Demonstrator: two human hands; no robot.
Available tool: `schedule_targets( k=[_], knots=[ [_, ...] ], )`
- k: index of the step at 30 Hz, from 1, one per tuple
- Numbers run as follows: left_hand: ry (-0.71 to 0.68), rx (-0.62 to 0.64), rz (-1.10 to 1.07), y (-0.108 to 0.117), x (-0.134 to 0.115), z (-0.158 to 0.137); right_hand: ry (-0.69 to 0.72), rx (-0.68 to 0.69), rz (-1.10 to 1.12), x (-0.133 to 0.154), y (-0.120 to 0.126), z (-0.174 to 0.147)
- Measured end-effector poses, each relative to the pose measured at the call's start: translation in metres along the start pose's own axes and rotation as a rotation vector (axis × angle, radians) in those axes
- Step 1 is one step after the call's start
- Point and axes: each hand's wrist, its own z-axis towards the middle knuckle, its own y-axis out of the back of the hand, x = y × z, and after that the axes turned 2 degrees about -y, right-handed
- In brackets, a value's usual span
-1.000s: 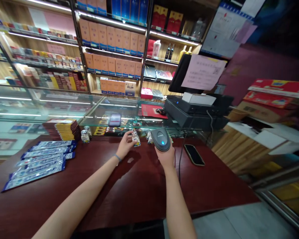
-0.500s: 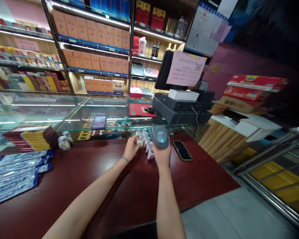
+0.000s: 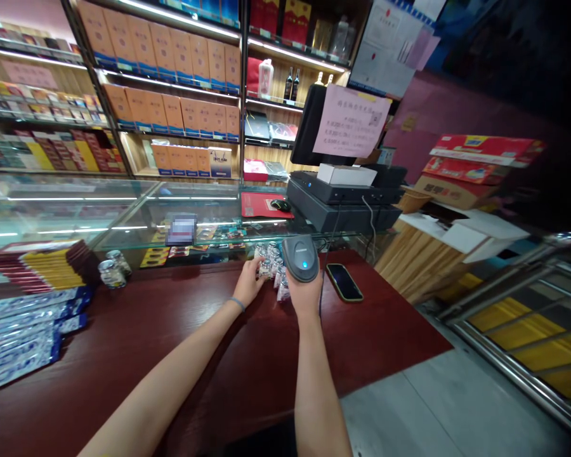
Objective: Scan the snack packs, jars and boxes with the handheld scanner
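Observation:
My right hand (image 3: 307, 297) is wrapped round a dark grey barcode scanner (image 3: 301, 257) with a lit blue light on its head. Just left of it, my left hand (image 3: 247, 284), a band at its wrist, has its fingers closed on a small clear jar (image 3: 265, 268) with a silvery lid. Several more such jars (image 3: 282, 291) stand in a cluster between the two hands, partly covered by the scanner. All of this is at the far side of the dark red counter (image 3: 209, 355).
A phone (image 3: 344, 282) lies right of the scanner. Two jars (image 3: 111, 273) stand at left, near stacked packs (image 3: 42, 266) and blue-white sachets (image 3: 23, 336). Behind are a glass display case (image 3: 200, 200), a mouse (image 3: 280, 205) and a monitor (image 3: 307, 127) above black boxes.
The view has shifted slightly, so the scene sits a little further left and higher. Both hands keep nearly the same places by the jars, the right one still gripping the scanner.

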Motion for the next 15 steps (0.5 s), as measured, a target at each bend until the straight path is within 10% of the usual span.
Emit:
schedule_targets(
  k=[8, 15],
  knots=[
    [0.053, -0.068, -0.087, 0.004, 0.009, -0.001, -0.035, 0.008, 0.025, 0.004, -0.004, -0.001],
    [0.077, -0.165, -0.163, 0.071, -0.008, -0.005, 0.017, 0.006, 0.063, 0.002, -0.017, -0.008]
  ],
)
